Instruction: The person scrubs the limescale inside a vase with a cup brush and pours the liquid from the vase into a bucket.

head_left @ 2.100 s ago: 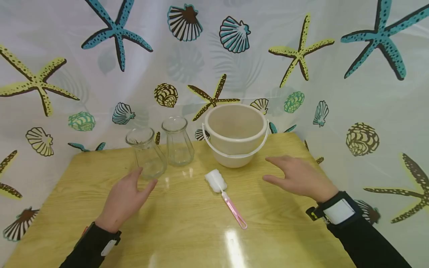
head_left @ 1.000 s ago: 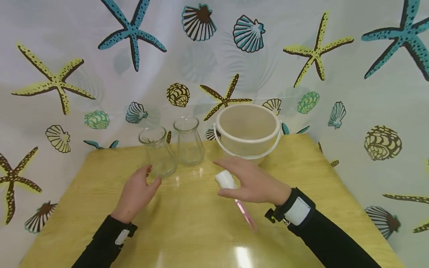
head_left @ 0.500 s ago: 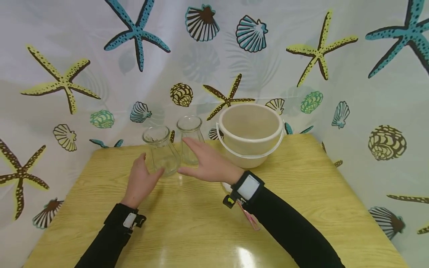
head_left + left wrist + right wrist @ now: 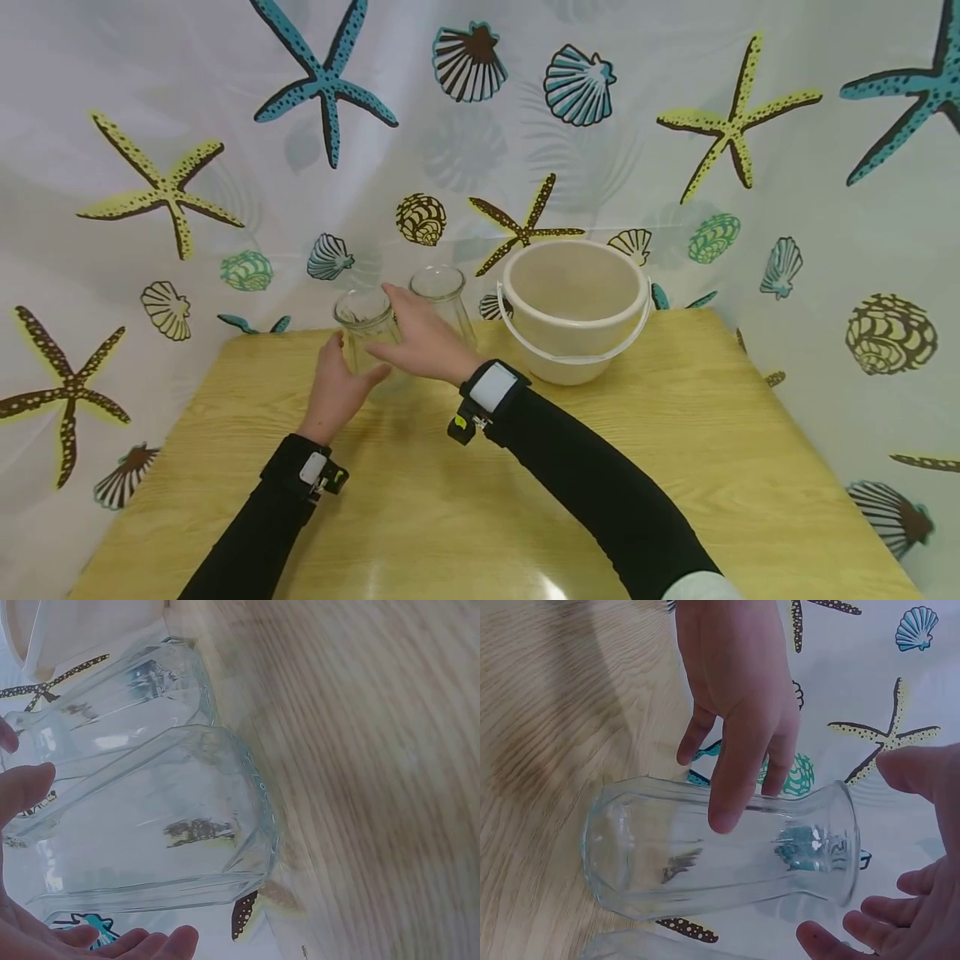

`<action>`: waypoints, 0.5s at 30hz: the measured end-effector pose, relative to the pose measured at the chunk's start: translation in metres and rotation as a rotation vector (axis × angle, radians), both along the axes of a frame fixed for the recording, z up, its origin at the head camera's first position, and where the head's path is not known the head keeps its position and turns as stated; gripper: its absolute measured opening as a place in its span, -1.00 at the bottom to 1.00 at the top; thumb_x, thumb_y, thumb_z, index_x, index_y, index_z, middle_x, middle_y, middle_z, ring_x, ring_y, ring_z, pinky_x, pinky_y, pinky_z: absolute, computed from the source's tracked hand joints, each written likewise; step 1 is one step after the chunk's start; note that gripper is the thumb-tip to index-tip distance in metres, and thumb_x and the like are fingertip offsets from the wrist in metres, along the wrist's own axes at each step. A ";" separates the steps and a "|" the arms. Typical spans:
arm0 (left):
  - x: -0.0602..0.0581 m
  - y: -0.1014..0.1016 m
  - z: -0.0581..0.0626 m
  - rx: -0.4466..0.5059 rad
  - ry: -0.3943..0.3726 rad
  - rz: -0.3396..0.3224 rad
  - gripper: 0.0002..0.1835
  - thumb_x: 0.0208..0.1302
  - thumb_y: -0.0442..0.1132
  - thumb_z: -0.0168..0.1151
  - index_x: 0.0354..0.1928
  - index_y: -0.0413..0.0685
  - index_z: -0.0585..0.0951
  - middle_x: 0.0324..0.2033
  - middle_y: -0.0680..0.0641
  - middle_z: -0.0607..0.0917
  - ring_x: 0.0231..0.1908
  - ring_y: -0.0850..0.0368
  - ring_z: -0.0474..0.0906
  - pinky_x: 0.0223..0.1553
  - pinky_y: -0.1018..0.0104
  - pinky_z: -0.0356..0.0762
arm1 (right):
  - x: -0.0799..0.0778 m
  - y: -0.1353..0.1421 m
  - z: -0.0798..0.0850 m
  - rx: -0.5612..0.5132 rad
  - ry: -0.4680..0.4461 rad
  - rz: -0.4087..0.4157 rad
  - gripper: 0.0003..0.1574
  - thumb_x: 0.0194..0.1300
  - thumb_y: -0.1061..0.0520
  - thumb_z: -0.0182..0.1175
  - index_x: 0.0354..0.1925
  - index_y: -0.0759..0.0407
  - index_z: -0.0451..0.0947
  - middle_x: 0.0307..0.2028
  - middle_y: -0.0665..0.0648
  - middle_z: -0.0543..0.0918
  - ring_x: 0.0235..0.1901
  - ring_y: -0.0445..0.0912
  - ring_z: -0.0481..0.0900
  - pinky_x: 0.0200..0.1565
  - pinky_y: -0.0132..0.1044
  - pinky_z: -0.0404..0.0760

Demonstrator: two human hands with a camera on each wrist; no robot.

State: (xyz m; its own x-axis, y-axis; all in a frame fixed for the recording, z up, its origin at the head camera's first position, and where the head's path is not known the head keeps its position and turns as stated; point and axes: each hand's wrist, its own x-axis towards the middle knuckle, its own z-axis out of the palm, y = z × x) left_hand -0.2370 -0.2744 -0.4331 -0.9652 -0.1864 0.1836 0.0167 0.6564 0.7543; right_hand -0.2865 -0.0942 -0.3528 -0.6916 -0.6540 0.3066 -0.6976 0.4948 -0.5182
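Note:
A clear glass jar [image 4: 363, 332] stands upright on the wooden table between both hands. My left hand [image 4: 337, 392] is at its left side, thumb in front and fingers spread behind; in the left wrist view those fingers [image 4: 180, 943] look apart from the glass. My right hand [image 4: 427, 337] reaches across from the right, thumb and fingers spread about the neck and rim; the right wrist view shows a gap between its thumb [image 4: 907, 771] and the jar. A second glass jar [image 4: 459, 321] stands just behind, partly covered by the right hand. The brush is hidden beneath the right arm.
A cream bucket [image 4: 558, 340] with a white handle lowered at its front stands to the right of the jars. Patterned cloth [image 4: 480, 142] with starfish and shells hangs behind and beside the wooden table [image 4: 675, 467].
My right hand has moved left from beside the bucket, over the white-headed, pink-handled brush, to the front jar. My left hand has come closer to that jar. The head view has shifted slightly.

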 end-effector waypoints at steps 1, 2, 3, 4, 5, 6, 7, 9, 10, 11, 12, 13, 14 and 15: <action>-0.001 0.000 -0.001 0.007 -0.001 -0.003 0.17 0.11 0.22 0.29 0.46 -0.27 -0.16 0.38 -0.38 -0.03 0.30 -0.23 -0.06 0.21 -0.27 0.09 | 0.000 -0.002 0.000 -0.002 -0.005 -0.010 0.17 0.21 -0.34 0.12 0.47 0.22 -0.13 0.42 0.19 0.06 0.33 -0.11 -0.05 0.29 -0.10 0.19; -0.002 0.000 -0.002 0.017 -0.002 -0.006 0.17 0.10 0.22 0.30 0.46 -0.25 -0.17 0.39 -0.36 -0.04 0.31 -0.22 -0.07 0.22 -0.27 0.09 | -0.001 -0.004 -0.001 -0.003 -0.010 -0.020 0.17 0.21 -0.34 0.14 0.47 0.23 -0.12 0.42 0.19 0.07 0.33 -0.10 -0.04 0.28 -0.10 0.21; -0.003 0.000 -0.003 0.026 -0.001 -0.010 0.18 0.09 0.22 0.31 0.47 -0.22 -0.18 0.39 -0.35 -0.05 0.31 -0.21 -0.08 0.22 -0.28 0.09 | -0.002 -0.006 -0.001 -0.004 -0.016 -0.028 0.17 0.21 -0.32 0.15 0.47 0.23 -0.12 0.41 0.20 0.07 0.32 -0.09 -0.02 0.27 -0.09 0.22; -0.004 0.000 -0.003 0.034 0.005 -0.015 0.18 0.09 0.21 0.32 0.47 -0.20 -0.18 0.40 -0.34 -0.05 0.32 -0.21 -0.09 0.22 -0.28 0.09 | -0.003 -0.008 -0.001 -0.007 -0.024 -0.035 0.17 0.20 -0.30 0.18 0.47 0.23 -0.12 0.41 0.21 0.07 0.32 -0.08 -0.02 0.27 -0.08 0.23; -0.005 -0.001 -0.004 0.043 0.013 -0.020 0.18 0.08 0.21 0.33 0.48 -0.18 -0.18 0.40 -0.33 -0.05 0.32 -0.20 -0.09 0.22 -0.27 0.09 | -0.005 -0.010 -0.002 -0.011 -0.031 -0.039 0.17 0.19 -0.28 0.20 0.47 0.23 -0.12 0.41 0.21 0.07 0.32 -0.08 -0.01 0.26 -0.08 0.24; -0.007 -0.001 -0.004 0.055 0.021 -0.026 0.17 0.08 0.20 0.33 0.48 -0.16 -0.17 0.40 -0.32 -0.05 0.32 -0.20 -0.09 0.22 -0.27 0.09 | -0.006 -0.012 -0.002 -0.016 -0.034 -0.042 0.18 0.18 -0.26 0.22 0.47 0.23 -0.12 0.41 0.22 0.08 0.32 -0.07 0.00 0.26 -0.08 0.25; -0.008 -0.001 -0.004 0.063 0.029 -0.032 0.17 0.07 0.19 0.34 0.48 -0.15 -0.17 0.40 -0.32 -0.04 0.32 -0.20 -0.09 0.21 -0.28 0.09 | -0.008 -0.014 -0.002 -0.018 -0.039 -0.045 0.19 0.17 -0.26 0.24 0.47 0.23 -0.12 0.40 0.21 0.08 0.32 -0.08 0.00 0.25 -0.08 0.26; -0.010 -0.002 -0.004 0.074 0.043 -0.042 0.17 0.06 0.19 0.35 0.48 -0.12 -0.17 0.39 -0.31 -0.02 0.31 -0.19 -0.07 0.21 -0.27 0.11 | -0.012 -0.017 -0.002 -0.020 -0.044 -0.051 0.21 0.15 -0.24 0.27 0.47 0.22 -0.13 0.40 0.22 0.09 0.31 -0.08 0.02 0.24 -0.08 0.28; -0.012 -0.003 -0.004 0.077 0.049 -0.046 0.17 0.05 0.19 0.36 0.48 -0.12 -0.16 0.39 -0.31 0.00 0.31 -0.19 -0.06 0.21 -0.27 0.11 | -0.013 -0.019 -0.003 -0.019 -0.047 -0.056 0.21 0.14 -0.24 0.28 0.47 0.22 -0.13 0.40 0.22 0.08 0.31 -0.08 0.02 0.24 -0.08 0.28; -0.013 -0.003 -0.004 0.078 0.050 -0.049 0.17 0.05 0.19 0.37 0.48 -0.11 -0.15 0.38 -0.30 0.02 0.30 -0.18 -0.04 0.20 -0.27 0.12 | -0.015 -0.021 -0.003 -0.018 -0.049 -0.060 0.22 0.13 -0.23 0.29 0.47 0.22 -0.13 0.40 0.23 0.09 0.31 -0.08 0.03 0.24 -0.08 0.29; -0.014 -0.003 -0.004 0.076 0.049 -0.054 0.17 0.04 0.18 0.37 0.48 -0.11 -0.15 0.37 -0.30 0.03 0.30 -0.16 -0.03 0.20 -0.26 0.12 | -0.017 -0.023 -0.003 -0.015 -0.051 -0.064 0.23 0.13 -0.22 0.30 0.47 0.22 -0.14 0.39 0.23 0.09 0.30 -0.08 0.04 0.24 -0.09 0.29; -0.015 -0.003 -0.005 0.071 0.047 -0.059 0.17 0.04 0.18 0.37 0.48 -0.10 -0.14 0.37 -0.29 0.04 0.30 -0.15 -0.02 0.21 -0.26 0.12 | -0.018 -0.024 -0.004 -0.011 -0.056 -0.068 0.23 0.12 -0.22 0.30 0.47 0.21 -0.14 0.40 0.23 0.09 0.30 -0.08 0.05 0.24 -0.09 0.29; -0.016 -0.003 -0.005 0.068 0.044 -0.064 0.17 0.04 0.18 0.37 0.48 -0.11 -0.14 0.37 -0.28 0.05 0.30 -0.15 -0.01 0.20 -0.26 0.12 | -0.019 -0.026 -0.005 -0.009 -0.063 -0.069 0.23 0.12 -0.20 0.31 0.47 0.21 -0.15 0.40 0.23 0.09 0.30 -0.08 0.05 0.24 -0.10 0.29; -0.018 -0.003 -0.005 0.063 0.041 -0.070 0.17 0.05 0.17 0.37 0.48 -0.11 -0.14 0.38 -0.27 0.05 0.30 -0.14 -0.01 0.21 -0.25 0.12 | -0.020 -0.028 -0.006 -0.003 -0.068 -0.070 0.24 0.13 -0.19 0.31 0.48 0.21 -0.16 0.40 0.23 0.09 0.30 -0.08 0.05 0.23 -0.10 0.29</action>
